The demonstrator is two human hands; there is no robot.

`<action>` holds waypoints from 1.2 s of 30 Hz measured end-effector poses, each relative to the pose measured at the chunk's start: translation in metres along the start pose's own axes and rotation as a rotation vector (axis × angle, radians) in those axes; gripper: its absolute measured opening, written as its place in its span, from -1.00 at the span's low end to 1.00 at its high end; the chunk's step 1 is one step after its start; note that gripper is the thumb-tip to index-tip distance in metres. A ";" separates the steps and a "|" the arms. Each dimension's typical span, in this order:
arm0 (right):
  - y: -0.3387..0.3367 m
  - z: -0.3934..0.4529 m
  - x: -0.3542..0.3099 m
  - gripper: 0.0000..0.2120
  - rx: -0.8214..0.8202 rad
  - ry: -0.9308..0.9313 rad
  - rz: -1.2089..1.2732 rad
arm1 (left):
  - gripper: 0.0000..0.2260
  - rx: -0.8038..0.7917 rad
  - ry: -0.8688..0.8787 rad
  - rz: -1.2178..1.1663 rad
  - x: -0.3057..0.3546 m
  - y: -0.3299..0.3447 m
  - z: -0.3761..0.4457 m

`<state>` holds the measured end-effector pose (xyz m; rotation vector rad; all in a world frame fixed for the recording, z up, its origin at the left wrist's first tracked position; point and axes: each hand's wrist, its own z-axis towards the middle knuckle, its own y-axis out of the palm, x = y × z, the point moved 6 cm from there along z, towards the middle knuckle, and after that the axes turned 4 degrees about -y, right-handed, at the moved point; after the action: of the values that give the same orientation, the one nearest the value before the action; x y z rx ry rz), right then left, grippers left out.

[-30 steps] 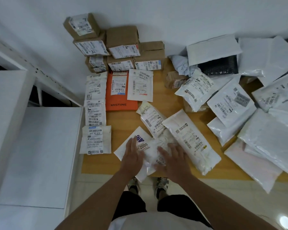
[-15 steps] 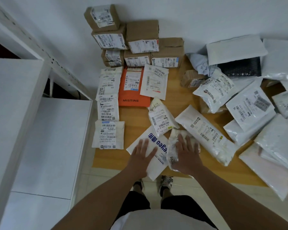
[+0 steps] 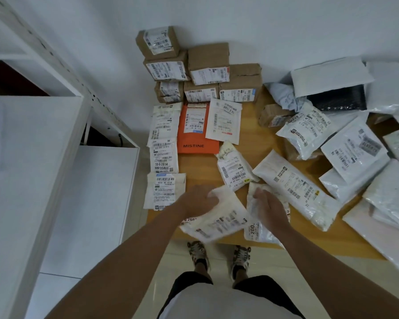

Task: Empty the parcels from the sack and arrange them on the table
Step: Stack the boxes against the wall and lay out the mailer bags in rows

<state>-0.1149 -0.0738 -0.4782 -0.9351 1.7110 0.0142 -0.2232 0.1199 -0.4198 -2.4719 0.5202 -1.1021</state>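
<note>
My left hand [image 3: 197,200] grips the upper edge of a white flat mailer [image 3: 217,218] at the near edge of the wooden table [image 3: 198,168]; the mailer is lifted and turned, label side up. My right hand [image 3: 268,207] presses on a small clear-white padded parcel [image 3: 258,229] just right of it. A long white parcel [image 3: 295,188] lies diagonally beside my right hand, and a small labelled pouch [image 3: 234,168] sits just beyond both hands. No sack is visible.
Brown boxes [image 3: 207,63] are stacked against the wall. A column of white mailers [image 3: 164,155], an orange mailer [image 3: 197,128] and another white one [image 3: 224,120] lie in rows. A loose heap of white bags [image 3: 355,155] fills the right side. A white shelf unit [image 3: 32,157] stands on the left.
My left hand has closed on the flat mailer and flipped it from the blue-printed side to its label side. My right hand stayed on the small padded parcel.
</note>
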 end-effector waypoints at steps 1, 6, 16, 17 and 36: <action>0.005 -0.004 -0.005 -0.36 -0.039 0.052 0.115 | -0.78 -0.016 -0.045 -0.154 -0.002 -0.008 0.002; 0.038 -0.010 -0.024 -0.72 -0.484 0.099 0.055 | -0.77 -0.007 -0.215 -0.339 -0.035 -0.017 0.001; 0.059 -0.027 0.012 -0.78 -0.300 0.455 0.362 | -0.80 0.186 -0.388 -0.457 -0.097 0.024 -0.008; 0.061 -0.031 0.011 -0.81 -0.314 0.431 0.289 | -0.74 0.247 -0.387 -0.339 -0.103 0.024 -0.008; 0.079 -0.041 0.011 -0.64 -0.165 0.357 -0.043 | -0.26 0.625 -0.666 -0.651 -0.230 -0.036 -0.015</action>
<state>-0.1954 -0.0446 -0.5066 -1.1481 2.0410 -0.0432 -0.3714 0.2576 -0.5358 -2.2419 -0.7522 -0.4341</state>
